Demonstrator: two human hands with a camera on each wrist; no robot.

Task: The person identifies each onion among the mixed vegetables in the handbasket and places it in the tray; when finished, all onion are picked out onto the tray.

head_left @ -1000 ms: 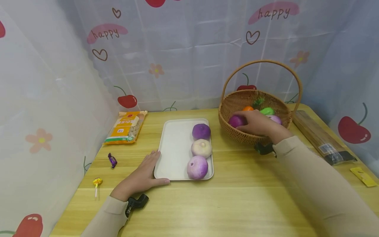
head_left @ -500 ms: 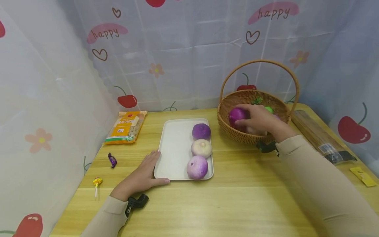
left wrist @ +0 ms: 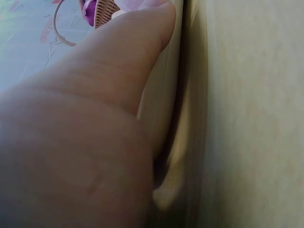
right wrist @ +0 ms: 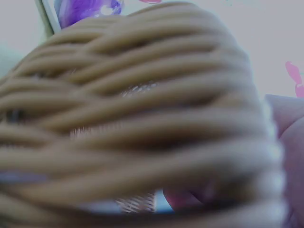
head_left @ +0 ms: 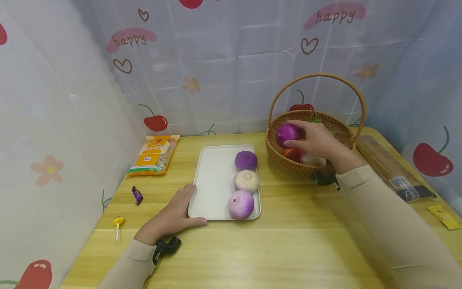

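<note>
In the head view my right hand (head_left: 315, 139) grips a purple onion (head_left: 286, 136) between thumb and fingers, over the left side of the wicker basket (head_left: 288, 163). An orange-red vegetable (head_left: 293, 154) shows below it in the basket. My left hand (head_left: 173, 212) lies at the near left corner of the white tray (head_left: 213, 180), fingers along its side and thumb along its front edge. On the tray's right side a dark purple round vegetable (head_left: 246, 161), a whitish one (head_left: 246, 181) and a pale purple one (head_left: 241, 204) stand in a row. Basket weave (right wrist: 142, 114) fills most of the right wrist view.
A grain bag (head_left: 153, 155), a purple-wrapped candy (head_left: 136, 195) and a lollipop (head_left: 118, 222) lie on the left. To the basket's right are a long brown packet (head_left: 390, 166) and a yellow sachet (head_left: 443, 216). The basket's tall handle (head_left: 317, 75) arches above.
My right hand has lifted the purple onion up from among the basket's vegetables, uncovering the orange-red one below. The left hand and the tray have kept their places.
</note>
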